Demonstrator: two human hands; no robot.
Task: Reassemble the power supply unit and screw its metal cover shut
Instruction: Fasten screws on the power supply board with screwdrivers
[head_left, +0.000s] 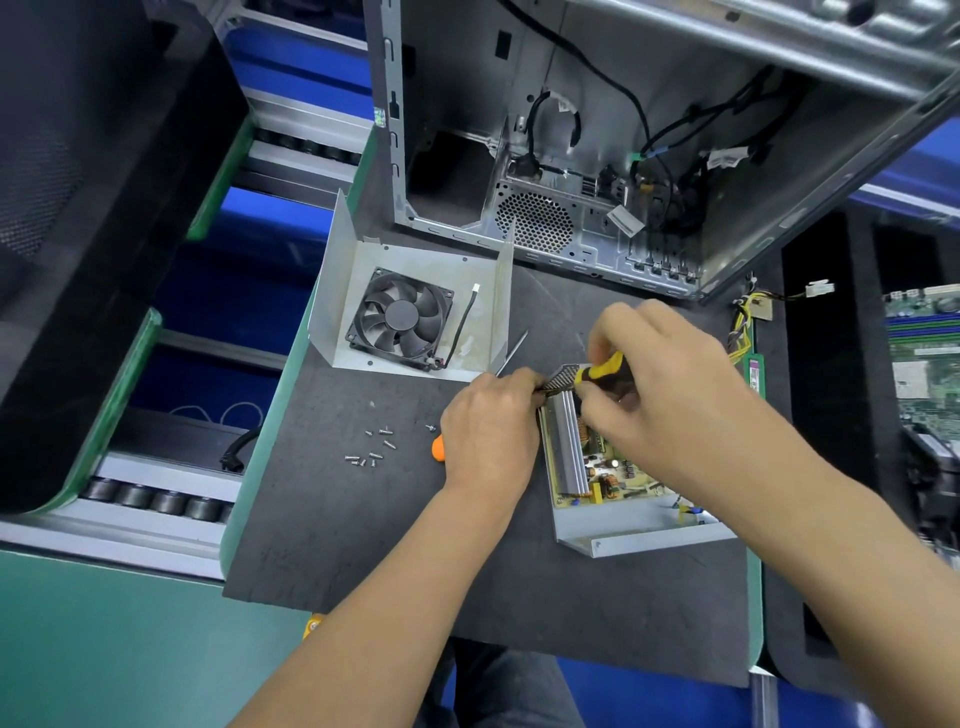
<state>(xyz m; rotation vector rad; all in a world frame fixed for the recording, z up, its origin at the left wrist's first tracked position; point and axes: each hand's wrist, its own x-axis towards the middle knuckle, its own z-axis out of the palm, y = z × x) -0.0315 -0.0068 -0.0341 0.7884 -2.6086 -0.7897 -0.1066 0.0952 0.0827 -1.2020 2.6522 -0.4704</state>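
A work mat (363, 545) is lying across the middle of the frame. On it, right of centre, the power supply base (639, 532) is sitting with its circuit board (613, 475) inside. The left hand (488, 436) and right hand (670, 395) are meeting over the base's upper left corner, with a screwdriver (605, 370) between them. Above and to the left, the metal cover (415, 306) is lying open with a fan (399, 318) in it. Loose screws (371, 447) are lying below the cover, left of the left hand. An open computer case (649, 145) is standing along the upper right, behind everything. A motherboard (924, 353) is lying at the right edge.
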